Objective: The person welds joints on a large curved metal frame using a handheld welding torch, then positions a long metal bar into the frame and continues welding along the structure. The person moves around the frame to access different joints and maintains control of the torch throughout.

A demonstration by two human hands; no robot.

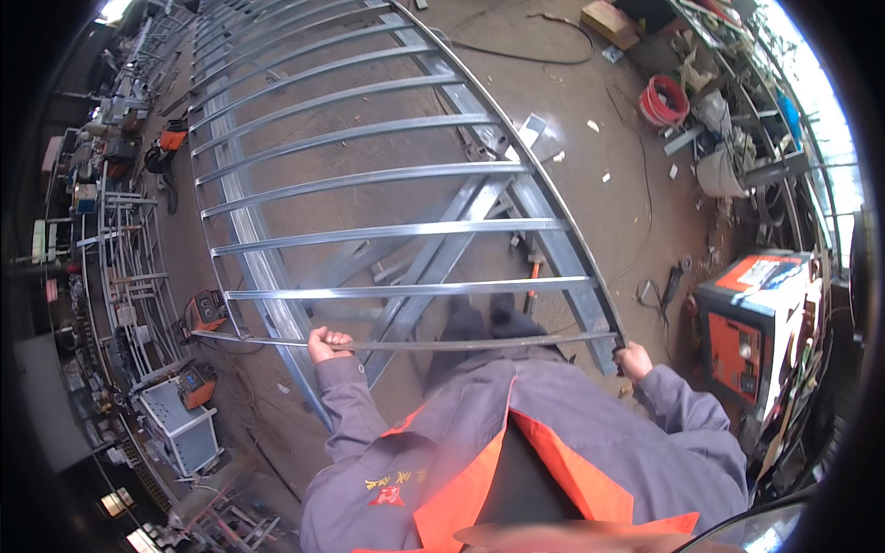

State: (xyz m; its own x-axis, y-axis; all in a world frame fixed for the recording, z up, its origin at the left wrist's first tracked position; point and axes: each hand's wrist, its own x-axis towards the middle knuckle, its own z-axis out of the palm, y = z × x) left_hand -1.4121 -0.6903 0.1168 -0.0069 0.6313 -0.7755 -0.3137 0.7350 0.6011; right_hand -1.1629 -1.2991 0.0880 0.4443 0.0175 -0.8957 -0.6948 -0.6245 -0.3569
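Observation:
A long, thin metal bar (442, 346) runs crosswise in front of my body, along the near end of a large metal frame (392, 232) with several parallel crossbars. My left hand (329, 345) is closed around this bar, left of its middle. At the bar's right end, by the frame's near right corner, my right hand (633, 359) is closed too; its fingertips are partly hidden. Past the frame's left side rail, the bar's left end sticks out. Whether bar and frame are joined I cannot tell. Steel beams (533, 198) support the frame from below.
An orange-and-grey machine (737, 323) stands to the right. Behind it are a red bucket (664, 101) and clutter. A hammer (533, 284) is below the frame. Left are small orange machines (195, 383), a white metal stand (180, 429) and stacked metal frames (134, 267). Cables cross the floor.

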